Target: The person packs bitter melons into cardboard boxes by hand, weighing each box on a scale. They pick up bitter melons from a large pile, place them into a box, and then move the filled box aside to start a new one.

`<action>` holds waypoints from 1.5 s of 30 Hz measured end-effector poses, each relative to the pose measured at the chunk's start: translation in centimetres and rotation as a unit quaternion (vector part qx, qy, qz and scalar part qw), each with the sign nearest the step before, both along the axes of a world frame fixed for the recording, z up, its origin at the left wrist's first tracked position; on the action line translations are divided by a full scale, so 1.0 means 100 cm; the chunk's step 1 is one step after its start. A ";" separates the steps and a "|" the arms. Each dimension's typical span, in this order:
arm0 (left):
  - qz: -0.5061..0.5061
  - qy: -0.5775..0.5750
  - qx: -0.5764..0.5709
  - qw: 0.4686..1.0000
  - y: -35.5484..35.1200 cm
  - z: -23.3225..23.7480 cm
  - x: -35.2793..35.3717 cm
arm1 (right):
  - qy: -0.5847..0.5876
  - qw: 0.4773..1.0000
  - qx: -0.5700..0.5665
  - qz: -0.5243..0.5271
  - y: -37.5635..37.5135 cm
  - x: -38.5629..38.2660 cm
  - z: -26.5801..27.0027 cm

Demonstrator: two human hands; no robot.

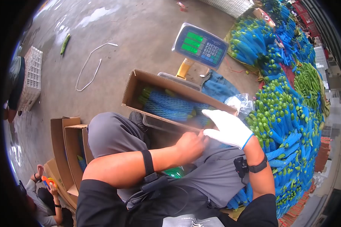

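A long open cardboard box (130, 92) lies in front of my knees, over what looks like a scale platform. Inside it are long green vegetables in blue mesh sleeves (168, 106). My bare left hand (193, 145) is closed at the near side of the box, its fingertips close to the thumb of my gloved right hand. Whatever the left fingers pinch is hidden. My right hand (229, 128), in a white knitted glove, reaches over the box's right end with thumb and fingers apart. Some blur covers the box's near edge there.
Behind the box stands a scale display (200, 45) with lit green digits. Sleeved vegetables (284, 132) are heaped along the right. Open cardboard boxes (66, 143) stand left, near another person (45, 204) holding something orange. A white crate (32, 72) and a cord (89, 62) are farther off.
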State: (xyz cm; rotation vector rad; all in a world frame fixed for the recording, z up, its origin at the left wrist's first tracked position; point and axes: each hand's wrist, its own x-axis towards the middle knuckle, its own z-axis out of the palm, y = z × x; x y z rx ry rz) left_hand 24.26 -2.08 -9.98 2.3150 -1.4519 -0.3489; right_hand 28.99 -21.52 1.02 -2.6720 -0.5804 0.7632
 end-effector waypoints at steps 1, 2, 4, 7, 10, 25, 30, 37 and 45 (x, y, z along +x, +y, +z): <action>-0.005 0.005 0.006 1.000 0.001 0.004 0.001 | -0.007 1.000 0.007 -0.009 -0.003 -0.004 0.001; -0.008 0.010 0.013 1.000 0.001 0.006 0.002 | -0.009 1.000 0.007 -0.011 -0.004 -0.008 0.000; -0.013 0.020 0.021 0.999 -0.001 0.006 0.004 | -0.022 1.000 0.005 -0.020 -0.007 -0.013 -0.003; -0.013 0.018 0.027 0.999 -0.006 -0.003 0.001 | -0.015 0.999 0.005 -0.028 -0.005 -0.017 -0.005; -0.001 -0.005 0.010 1.000 -0.008 -0.012 -0.003 | -0.003 1.000 0.008 -0.028 -0.006 -0.017 -0.010; 0.024 0.034 0.015 0.999 -0.005 0.007 0.002 | 0.055 0.997 -0.046 -0.030 -0.019 0.034 -0.089; 0.030 0.046 0.096 0.994 -0.003 0.013 0.003 | 0.098 0.985 -0.140 -0.036 0.000 0.060 -0.147; 0.010 0.020 0.159 0.987 0.000 0.019 0.004 | 0.080 0.982 -0.166 -0.031 0.040 0.066 -0.162; 0.000 -0.042 0.180 0.983 0.006 0.017 0.005 | 0.189 0.972 -0.094 -0.106 0.044 0.054 -0.173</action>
